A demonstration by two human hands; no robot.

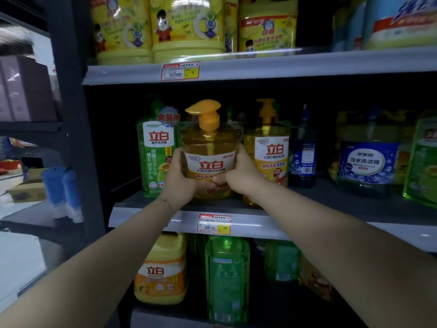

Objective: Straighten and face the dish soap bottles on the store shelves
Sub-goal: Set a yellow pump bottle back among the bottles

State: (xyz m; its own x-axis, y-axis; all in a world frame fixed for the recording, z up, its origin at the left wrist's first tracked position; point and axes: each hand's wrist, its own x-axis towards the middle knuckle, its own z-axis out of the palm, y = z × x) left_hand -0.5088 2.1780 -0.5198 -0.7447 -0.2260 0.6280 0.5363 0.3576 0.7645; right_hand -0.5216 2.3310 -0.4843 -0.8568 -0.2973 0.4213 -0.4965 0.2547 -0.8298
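Note:
An orange pump bottle of dish soap [209, 143] stands upright at the front of the middle shelf [151, 220], its label facing me. My left hand [178, 179] grips its lower left side and my right hand [243, 172] grips its lower right side, fingers wrapped across the front. A second orange pump bottle [270, 147] stands just to the right, label forward. Beside my left hand, a tall green bottle [157, 152] stands on the same shelf.
A dark blue bottle [302, 155], a blue-labelled jug [367, 162] and a green jug [422, 162] fill the shelf's right side. Yellow jugs [186, 27] line the top shelf. Below stand an orange jug [162, 271] and green bottles [227, 278]. A dark shelf post [71, 114] rises at left.

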